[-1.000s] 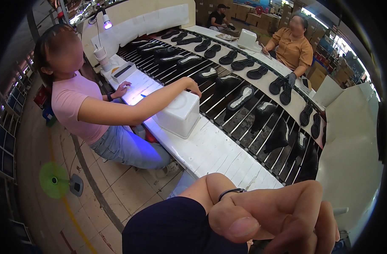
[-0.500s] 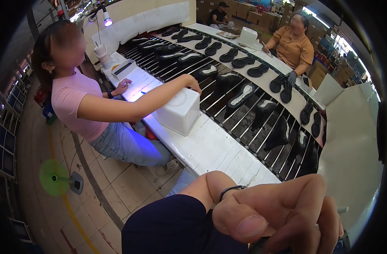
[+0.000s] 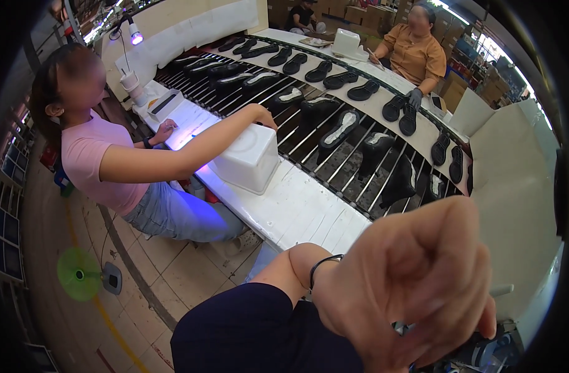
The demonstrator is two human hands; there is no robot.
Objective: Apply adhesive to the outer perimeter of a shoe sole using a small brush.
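Note:
My left hand is raised close to the camera at the lower right. Its fingers are curled into a loose fist with the back toward me, and nothing shows inside it. A thin black band circles the wrist, and a dark blue sleeve covers the upper arm below it. A blurred blue-grey object lies under the hand, and I cannot tell what it is. My right hand is out of sight. Beyond the hand runs a rod conveyor carrying several black shoe soles.
A person in a pink shirt sits at the left with one hand on a white box on the white bench. A person in orange works across the conveyor. A green fan stands on the tiled floor. A white panel rises at the right.
My left hand has curled tighter, and its thumb no longer shows. The person in pink keeps a hand on the white box.

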